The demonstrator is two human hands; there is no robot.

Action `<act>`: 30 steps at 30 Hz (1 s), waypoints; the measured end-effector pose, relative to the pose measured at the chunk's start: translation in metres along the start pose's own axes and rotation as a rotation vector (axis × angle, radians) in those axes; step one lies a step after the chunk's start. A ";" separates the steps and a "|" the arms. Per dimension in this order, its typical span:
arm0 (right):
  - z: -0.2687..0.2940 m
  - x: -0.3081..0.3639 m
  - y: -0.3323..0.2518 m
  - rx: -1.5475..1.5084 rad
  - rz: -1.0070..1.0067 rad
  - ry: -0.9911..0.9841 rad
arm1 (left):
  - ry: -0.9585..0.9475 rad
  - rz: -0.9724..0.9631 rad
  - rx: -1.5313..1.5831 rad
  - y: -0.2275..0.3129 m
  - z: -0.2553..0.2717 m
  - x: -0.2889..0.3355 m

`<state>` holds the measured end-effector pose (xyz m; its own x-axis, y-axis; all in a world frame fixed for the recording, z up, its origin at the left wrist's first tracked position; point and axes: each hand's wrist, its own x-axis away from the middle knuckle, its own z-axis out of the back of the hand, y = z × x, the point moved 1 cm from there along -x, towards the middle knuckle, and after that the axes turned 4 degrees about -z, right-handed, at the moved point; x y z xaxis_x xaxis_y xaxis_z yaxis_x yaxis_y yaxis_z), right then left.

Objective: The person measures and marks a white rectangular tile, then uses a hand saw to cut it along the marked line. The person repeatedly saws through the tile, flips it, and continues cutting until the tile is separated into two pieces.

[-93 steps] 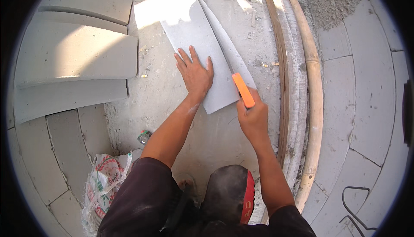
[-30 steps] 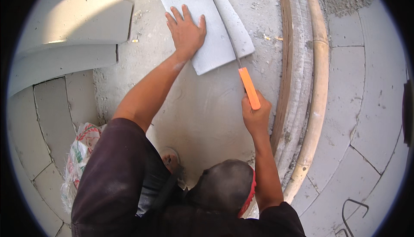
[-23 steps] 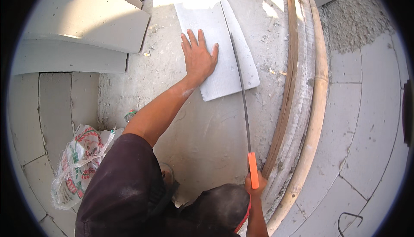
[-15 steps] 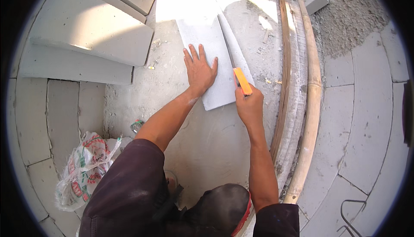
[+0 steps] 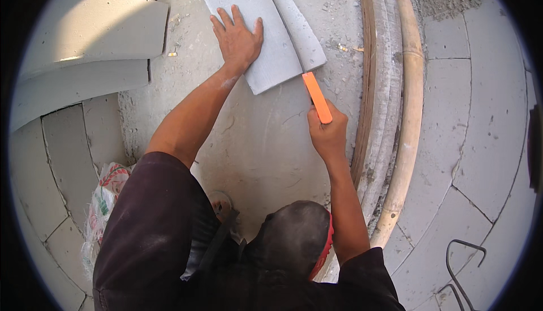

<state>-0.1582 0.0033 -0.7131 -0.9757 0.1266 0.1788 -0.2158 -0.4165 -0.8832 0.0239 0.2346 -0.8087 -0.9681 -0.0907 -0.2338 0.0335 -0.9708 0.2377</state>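
Observation:
A pale grey lightweight concrete block lies flat on the floor in front of me. My left hand rests on its top, palm down with the fingers spread. My right hand is closed around the orange handle of a handsaw, just off the block's near end. The blade is mostly hidden, in line with a long slit. To the right of that slit lies a narrow tapering strip of the same material.
Large concrete blocks are stacked at the left, above a printed woven sack. A wooden board and a bamboo pole run along the right. Block walls flank both sides; a bent metal rod sits lower right.
My right hand has drawn the saw toward me, so its handle now sits beyond the block's near end. My left hand stays on the block. The whole view has shifted.

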 end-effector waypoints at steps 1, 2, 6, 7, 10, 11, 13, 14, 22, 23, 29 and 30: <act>0.010 0.032 0.017 0.021 -0.004 0.021 | 0.014 -0.006 0.010 -0.002 -0.001 -0.005; 0.025 0.078 0.048 0.042 0.012 0.038 | 0.046 -0.004 0.018 -0.003 0.000 -0.014; 0.033 0.163 0.097 0.162 0.140 0.135 | 0.069 -0.043 0.001 0.005 0.004 -0.016; 0.024 0.115 0.075 0.085 0.096 0.111 | 0.066 -0.042 0.018 0.009 0.004 -0.015; 0.000 -0.035 -0.008 -0.055 0.048 0.013 | 0.046 -0.034 0.015 0.009 0.003 -0.016; -0.013 -0.068 -0.026 -0.050 0.069 0.050 | 0.043 -0.037 0.034 0.013 0.001 -0.016; -0.014 -0.055 -0.026 0.008 0.043 0.048 | 0.035 -0.005 0.054 0.008 0.001 -0.013; -0.015 -0.053 -0.023 0.029 0.051 0.046 | 0.012 -0.012 0.062 0.010 0.001 -0.020; 0.010 0.035 -0.006 0.042 -0.057 0.016 | -0.039 0.006 0.019 0.017 0.021 -0.008; -0.007 -0.024 -0.029 0.048 -0.048 0.011 | -0.044 0.007 0.035 0.020 0.017 -0.009; -0.014 -0.046 -0.052 -0.033 0.046 -0.001 | -0.036 0.025 0.041 0.002 0.026 -0.015; 0.002 -0.010 -0.036 -0.056 0.059 0.034 | -0.053 0.039 0.045 0.006 0.023 -0.014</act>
<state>-0.1408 0.0151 -0.6827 -0.9847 0.1339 0.1115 -0.1544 -0.3737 -0.9146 0.0317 0.2353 -0.7821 -0.9781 -0.1151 -0.1734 0.0613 -0.9556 0.2882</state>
